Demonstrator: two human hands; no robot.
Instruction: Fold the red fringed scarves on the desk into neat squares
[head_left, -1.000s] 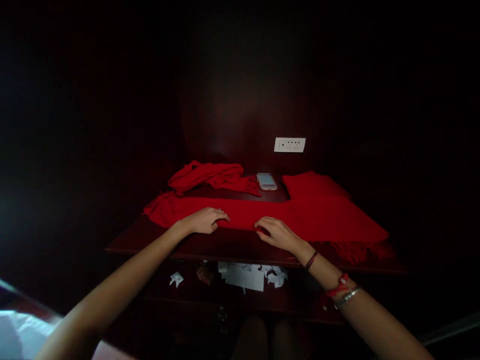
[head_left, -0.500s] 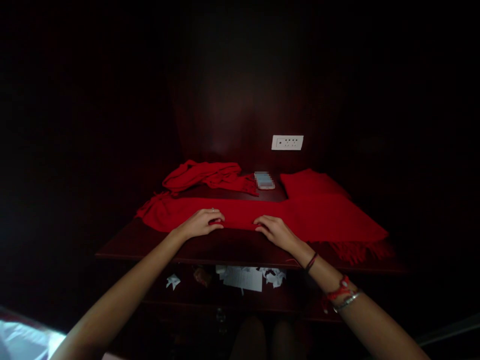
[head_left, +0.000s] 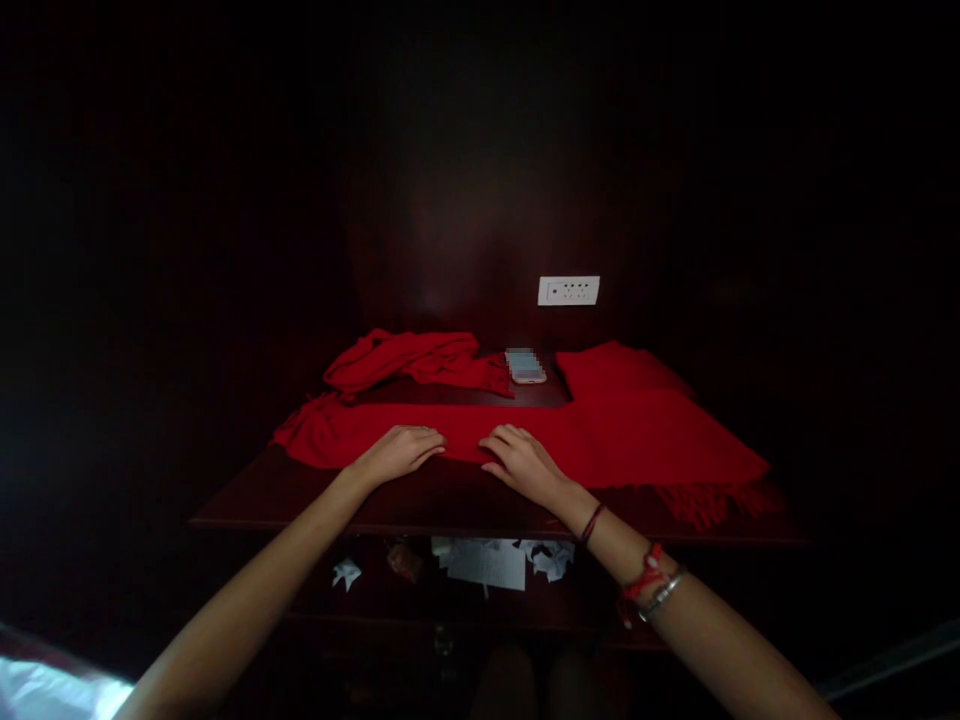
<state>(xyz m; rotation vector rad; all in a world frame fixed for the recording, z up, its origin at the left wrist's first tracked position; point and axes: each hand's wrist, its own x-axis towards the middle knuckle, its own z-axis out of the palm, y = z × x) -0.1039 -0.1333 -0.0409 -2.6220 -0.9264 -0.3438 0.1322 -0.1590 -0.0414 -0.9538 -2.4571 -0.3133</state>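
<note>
A red fringed scarf [head_left: 607,440] lies along the dark table, folded into a narrow band on the left and wider on the right. My left hand [head_left: 405,452] rests on the band near its front edge, fingers laid flat, a ring on one of them. To its right, my right hand [head_left: 521,464] touches the same band, its fingers and thumb apart. Between the two hands a short stretch of red cloth shows. Bracelets circle my right wrist and forearm.
Behind the band lies another bunched red scarf [head_left: 420,358], beside a phone [head_left: 525,366]. A white wall socket [head_left: 568,291] is above. Under the tabletop [head_left: 247,500], a shelf holds a printed sheet [head_left: 487,565] and crumpled paper [head_left: 551,560].
My right hand has slid left along the band, closer to my left hand. The fingers of my left hand lie flatter on the cloth. The view has shifted slightly.
</note>
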